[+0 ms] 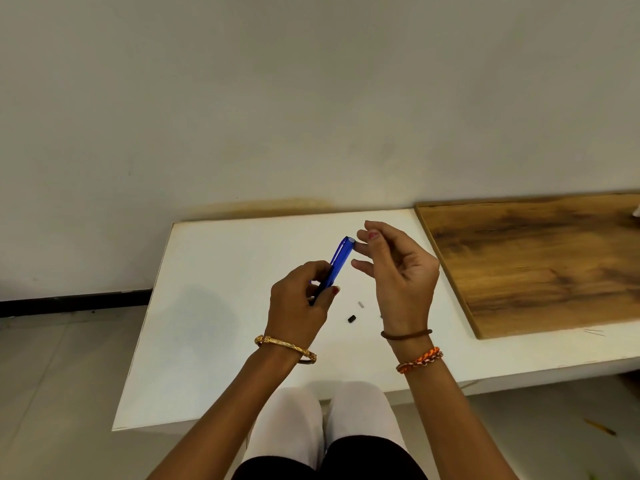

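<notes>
A: Start big. What carries the work?

B: A white counter (225,306) fills the lower middle of the frame. A wooden board (536,265) lies on it at the right, well apart from the action.

A: And the hands?

B: 2 hands are raised above the counter, at the centre. The left hand (301,299) has its fingers curled round the lower half of a blue pen (341,258) and grips it. The pen stands tilted, its upper end leaning toward the upper right. The right hand (398,271) sits just right of it, fingers loosely bent, thumb and forefinger at the pen's upper end. Whether they pinch some small part there or only touch the end, I cannot tell.

A: Anything smaller?

B: 2 loose bits lie on the counter below and between the hands: a black piece (352,319) and, just above it in the frame, a pale piece (361,304).

A: So which step is this?

B: My reading is that the pen is being taken apart or put back together, and the work is at its upper end. The 2 bits look like pen parts, though they are too small to be sure.

A: What does the next move call for?

B: A steady left-hand grip, so the barrel does not turn, and a fine pinch from the right fingertips, lined up with the pen's axis.
</notes>
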